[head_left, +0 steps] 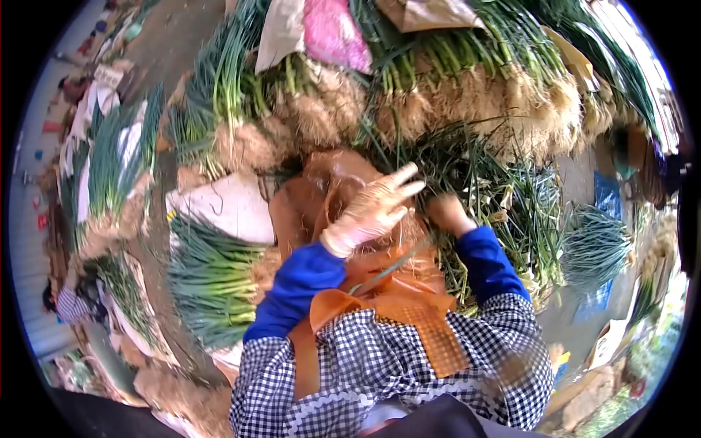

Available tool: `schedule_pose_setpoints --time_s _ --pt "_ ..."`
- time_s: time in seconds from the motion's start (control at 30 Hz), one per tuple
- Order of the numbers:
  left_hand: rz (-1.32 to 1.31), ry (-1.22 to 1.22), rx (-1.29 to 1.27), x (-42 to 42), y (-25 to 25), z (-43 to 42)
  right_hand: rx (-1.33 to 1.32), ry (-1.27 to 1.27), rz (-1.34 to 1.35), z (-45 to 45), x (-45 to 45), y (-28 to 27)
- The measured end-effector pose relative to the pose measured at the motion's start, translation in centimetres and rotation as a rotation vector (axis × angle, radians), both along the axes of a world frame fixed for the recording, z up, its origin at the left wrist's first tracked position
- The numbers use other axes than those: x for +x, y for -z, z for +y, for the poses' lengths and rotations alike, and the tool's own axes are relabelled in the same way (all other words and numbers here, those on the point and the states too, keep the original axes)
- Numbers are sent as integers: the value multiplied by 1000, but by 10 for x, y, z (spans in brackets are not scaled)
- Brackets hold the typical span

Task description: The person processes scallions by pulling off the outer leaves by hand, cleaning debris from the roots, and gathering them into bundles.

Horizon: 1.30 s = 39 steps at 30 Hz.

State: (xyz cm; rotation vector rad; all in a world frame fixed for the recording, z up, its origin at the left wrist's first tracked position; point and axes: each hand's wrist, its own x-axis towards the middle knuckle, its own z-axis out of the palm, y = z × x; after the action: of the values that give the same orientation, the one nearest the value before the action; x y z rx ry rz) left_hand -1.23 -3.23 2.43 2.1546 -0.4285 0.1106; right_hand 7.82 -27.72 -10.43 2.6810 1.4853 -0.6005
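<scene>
My left hand (371, 210), in a pale thin glove, is held over the brown apron (296, 208) on my lap with its fingers spread and nothing in them. Close to its right, my right hand (447, 214) is curled closed at the edge of a heap of loose green leaves (511, 197). What its fingers hold, if anything, is hidden. A single green leaf strip (391, 269) lies across the orange apron front. At my left is a bundle of trimmed green onions (212, 281), beside a white sack (223, 208).
A long row of green onions with bushy roots (482, 102) lies in front, partly under a pink sack (336, 33). More onion bundles lie at far left (117, 168) and at right (595, 244). A person (73, 303) is low at far left.
</scene>
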Motion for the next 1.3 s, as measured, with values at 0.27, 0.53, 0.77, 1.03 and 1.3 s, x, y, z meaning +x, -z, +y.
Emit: schedule_pose_setpoints --time_s 0.27,0.53,0.77,1.03,1.3 --pt "240 149 661 15 52 10 -633 -65 690 -83 -17 -6" --pt "18 -336 127 28 17 3 444 578 -135 140 166 -155" --pt "333 -473 -877 38 23 4 582 732 796 137 131 -152" --pt "1003 -343 -1529 18 52 -48 1030 764 1156 97 42 -88" --pt "880 -34 -2093 11 94 -43 871 844 104 117 16 -58"
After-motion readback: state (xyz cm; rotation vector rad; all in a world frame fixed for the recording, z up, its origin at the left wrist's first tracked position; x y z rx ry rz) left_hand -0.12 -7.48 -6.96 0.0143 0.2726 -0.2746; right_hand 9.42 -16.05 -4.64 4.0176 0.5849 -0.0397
